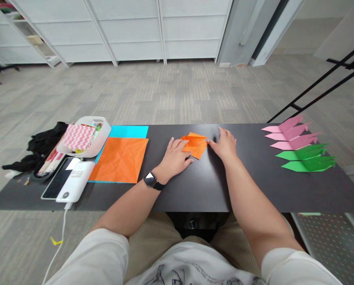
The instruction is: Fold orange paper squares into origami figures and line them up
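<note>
A folded piece of orange origami paper (199, 149) lies on the dark table, one flap partly lifted along its upper part. My left hand (174, 158) rests at its left side, fingers spread and fingertips on the paper, with the thumb lower down near the table. At the right corner, the thumb of my right hand (224, 145) touches the paper. The other fingers of that hand stretch forward over the tabletop, apart from the thumb. Neither hand is closed around the paper.
Orange sheets (120, 160) lie over blue sheets (131, 131) on the left. Beyond them are a white basket (105, 130), a phone (56, 180) and a white power bank (76, 182) with a cable. Pink folded birds (291, 132) and green folded birds (309, 163) line the right side.
</note>
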Available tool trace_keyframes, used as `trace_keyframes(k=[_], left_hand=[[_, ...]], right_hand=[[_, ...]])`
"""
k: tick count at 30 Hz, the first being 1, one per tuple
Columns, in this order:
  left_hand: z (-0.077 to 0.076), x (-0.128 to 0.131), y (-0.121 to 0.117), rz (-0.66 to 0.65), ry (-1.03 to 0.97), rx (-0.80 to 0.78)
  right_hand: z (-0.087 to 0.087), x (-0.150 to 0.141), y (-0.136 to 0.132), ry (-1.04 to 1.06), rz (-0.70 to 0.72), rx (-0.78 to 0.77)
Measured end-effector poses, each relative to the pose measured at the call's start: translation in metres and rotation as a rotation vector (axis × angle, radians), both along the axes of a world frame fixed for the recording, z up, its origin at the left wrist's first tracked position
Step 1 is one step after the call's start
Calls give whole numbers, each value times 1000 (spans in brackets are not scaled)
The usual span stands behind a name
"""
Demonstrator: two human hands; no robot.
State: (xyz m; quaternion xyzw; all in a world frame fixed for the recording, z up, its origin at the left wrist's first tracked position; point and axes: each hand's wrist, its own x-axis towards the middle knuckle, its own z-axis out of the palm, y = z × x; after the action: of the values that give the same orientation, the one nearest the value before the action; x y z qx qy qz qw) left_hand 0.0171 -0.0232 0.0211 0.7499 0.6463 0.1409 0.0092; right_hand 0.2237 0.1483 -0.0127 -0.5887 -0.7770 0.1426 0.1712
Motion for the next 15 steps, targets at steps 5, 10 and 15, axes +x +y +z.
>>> trace_keyframes(k=[5,10,15], left_hand=[[-3,8,0,-8,20,-18],[-5,13,3,26,17,-19],[-4,10,-2,85,37,37]], right_hand=[[1,-5,-5,41,55,48],[-3,-17,-23,-116,69,-55],[-5,-19,-25,-150,64,-84]])
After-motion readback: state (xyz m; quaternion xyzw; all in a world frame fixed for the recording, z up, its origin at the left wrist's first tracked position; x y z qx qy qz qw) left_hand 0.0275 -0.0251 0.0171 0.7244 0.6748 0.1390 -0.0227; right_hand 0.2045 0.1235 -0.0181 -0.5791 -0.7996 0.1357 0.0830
